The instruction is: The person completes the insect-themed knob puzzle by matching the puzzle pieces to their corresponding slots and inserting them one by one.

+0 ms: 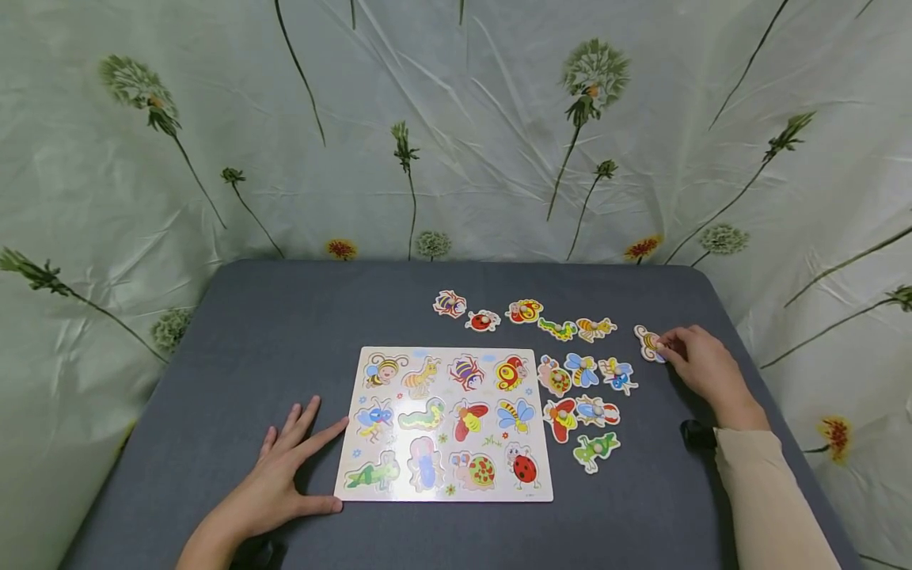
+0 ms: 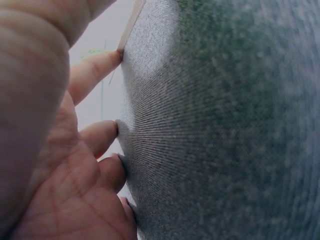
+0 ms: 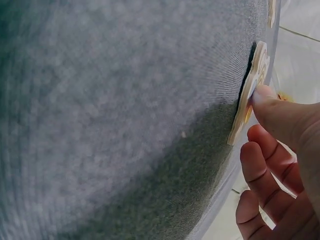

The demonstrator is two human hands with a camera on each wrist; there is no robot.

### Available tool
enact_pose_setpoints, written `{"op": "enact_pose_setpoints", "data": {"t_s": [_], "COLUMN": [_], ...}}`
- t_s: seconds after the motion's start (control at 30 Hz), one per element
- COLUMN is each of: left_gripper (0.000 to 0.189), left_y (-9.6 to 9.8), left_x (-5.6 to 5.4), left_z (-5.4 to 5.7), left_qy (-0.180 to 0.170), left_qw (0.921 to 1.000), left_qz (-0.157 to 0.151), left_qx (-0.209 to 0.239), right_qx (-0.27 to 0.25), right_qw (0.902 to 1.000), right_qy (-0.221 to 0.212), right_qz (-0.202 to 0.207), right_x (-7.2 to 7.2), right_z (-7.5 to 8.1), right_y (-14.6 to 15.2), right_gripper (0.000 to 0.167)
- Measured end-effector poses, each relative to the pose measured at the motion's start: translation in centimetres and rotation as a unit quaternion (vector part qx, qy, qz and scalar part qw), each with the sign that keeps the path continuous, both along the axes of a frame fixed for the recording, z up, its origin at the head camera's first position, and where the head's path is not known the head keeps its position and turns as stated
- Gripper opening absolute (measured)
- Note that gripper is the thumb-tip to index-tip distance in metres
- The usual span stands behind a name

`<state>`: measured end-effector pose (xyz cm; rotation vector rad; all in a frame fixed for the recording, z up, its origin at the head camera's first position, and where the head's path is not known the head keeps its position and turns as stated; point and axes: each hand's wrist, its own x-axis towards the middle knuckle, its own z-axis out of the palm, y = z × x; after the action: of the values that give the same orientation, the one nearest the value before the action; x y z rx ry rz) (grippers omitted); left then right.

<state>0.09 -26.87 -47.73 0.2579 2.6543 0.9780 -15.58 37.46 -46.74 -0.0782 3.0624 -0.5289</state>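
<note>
A wooden insect puzzle board (image 1: 445,424) with printed outlines lies on the table. My left hand (image 1: 281,467) is spread at its left side, the thumb and index fingertip touching the board's edge; the left wrist view shows the other fingertips on the cloth. At the far right, my right hand (image 1: 701,368) pinches a bee puzzle piece (image 1: 647,343) between thumb and fingers. In the right wrist view the thumb lies on the face of the bee piece (image 3: 249,95), at or just over the cloth; the exact contact is hidden.
Loose pieces lie right of and behind the board, among them a spider (image 1: 450,304), ladybug (image 1: 483,321), caterpillar (image 1: 557,328), snail (image 1: 554,376) and grasshopper (image 1: 596,451). A dark grey cloth covers the table (image 1: 299,317). Behind hangs a dandelion-patterned curtain (image 1: 484,119).
</note>
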Motion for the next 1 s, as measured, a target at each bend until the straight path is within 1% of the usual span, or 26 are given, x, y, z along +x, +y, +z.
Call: {"op": "enact_pose_setpoints", "data": {"t_s": [0.27,0.47,0.73,1.0], "left_gripper": [0.11,0.11,0.11,0.11], "left_y": [-0.02,-0.05,-0.08,-0.12], "left_x": [0.0,-0.05,-0.1,-0.04], "left_z": [0.01,-0.1,-0.24,-0.27], "left_qy": [-0.009,-0.011,-0.012,-0.009], "left_qw": [0.9999,0.9999,0.9999,0.9999], "left_qz": [0.004,0.004,0.004,0.005], "left_qx": [0.0,-0.001,0.002,0.004], "right_qx": [-0.002,-0.011,-0.017,-0.023], "right_qw": [1.0,0.9995,0.9996,0.9993], "right_qy": [0.004,0.022,0.018,0.008], "right_qz": [0.006,0.017,-0.009,-0.028], "right_x": [-0.05,0.01,0.06,-0.13], "right_z": [0.04,0.04,0.32,-0.02], "right_y": [0.13,0.17,0.1,-0.02], "right_gripper": [0.022,0.021,0.026,0.027]}}
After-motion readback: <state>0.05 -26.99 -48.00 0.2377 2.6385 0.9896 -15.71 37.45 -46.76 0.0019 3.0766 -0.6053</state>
